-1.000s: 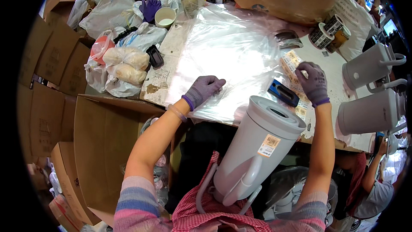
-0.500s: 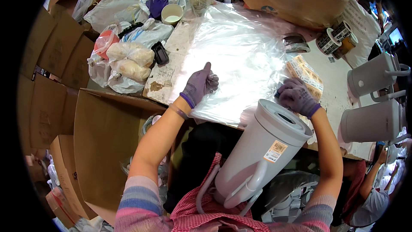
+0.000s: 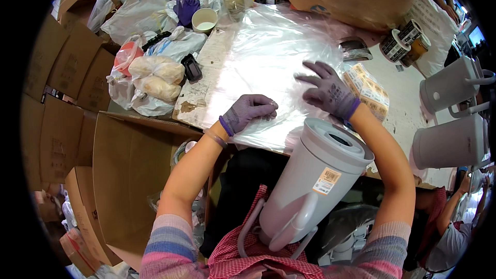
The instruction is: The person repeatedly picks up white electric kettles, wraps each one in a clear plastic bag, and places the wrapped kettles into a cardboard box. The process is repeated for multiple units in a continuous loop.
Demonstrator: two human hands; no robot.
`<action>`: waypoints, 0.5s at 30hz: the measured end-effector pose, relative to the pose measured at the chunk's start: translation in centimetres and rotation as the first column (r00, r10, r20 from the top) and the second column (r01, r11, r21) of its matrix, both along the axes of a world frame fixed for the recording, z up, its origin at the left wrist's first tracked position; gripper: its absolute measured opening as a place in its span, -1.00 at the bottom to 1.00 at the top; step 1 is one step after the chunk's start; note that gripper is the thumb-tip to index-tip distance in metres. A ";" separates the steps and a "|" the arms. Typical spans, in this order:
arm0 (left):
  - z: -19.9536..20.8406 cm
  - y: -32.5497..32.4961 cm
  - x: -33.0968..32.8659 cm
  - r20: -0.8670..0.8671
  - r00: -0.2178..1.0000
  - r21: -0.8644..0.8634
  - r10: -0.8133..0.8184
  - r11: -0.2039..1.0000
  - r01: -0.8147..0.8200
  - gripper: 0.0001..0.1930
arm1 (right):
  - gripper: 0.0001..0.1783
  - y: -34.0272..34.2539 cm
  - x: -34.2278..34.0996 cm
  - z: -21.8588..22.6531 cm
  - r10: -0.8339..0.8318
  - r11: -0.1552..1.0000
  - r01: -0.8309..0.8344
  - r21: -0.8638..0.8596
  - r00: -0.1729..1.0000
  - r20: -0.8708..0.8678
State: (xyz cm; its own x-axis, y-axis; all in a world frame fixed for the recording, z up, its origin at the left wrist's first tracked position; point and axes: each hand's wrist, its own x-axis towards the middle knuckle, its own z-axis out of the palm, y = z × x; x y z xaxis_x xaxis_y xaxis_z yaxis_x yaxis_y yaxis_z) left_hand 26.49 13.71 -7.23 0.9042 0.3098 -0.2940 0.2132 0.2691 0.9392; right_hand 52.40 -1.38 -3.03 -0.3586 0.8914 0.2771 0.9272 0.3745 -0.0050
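A stack of clear plastic bags (image 3: pixel 263 46) lies flat on the workbench in front of me. Over its near part, my left hand (image 3: pixel 249 114), in a purple-grey glove, pinches a bit of the clear film between thumb and fingers. To the right, my gloved right hand (image 3: pixel 330 93) hovers above the film with fingers spread and nothing in them. A tall grey plastic jug (image 3: pixel 305 191) with a lid, a handle and an orange-and-white label leans in my lap, its top against the bench edge, below my right forearm.
A roll of orange-and-white labels (image 3: pixel 368 90) sits beside my right hand. Two more grey jugs (image 3: pixel 447 142) lie at the right. Tape rolls (image 3: pixel 395 46) and a jar stand farther back. An open cardboard box (image 3: pixel 129 175) is at my left, with bagged food (image 3: pixel 155 77) beyond it.
My right hand has moved left and up from the label roll, and its fingers have spread. My left hand has come slightly right and down, fingers now pinched. The jug has barely shifted.
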 end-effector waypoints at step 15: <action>-1.9 1.3 -1.9 0.083 0.985 -0.335 0.153 0.935 -0.117 -0.78 | -0.85 -8.2 0.9 -0.9 -0.257 0.921 0.127 -0.369 0.909 -0.328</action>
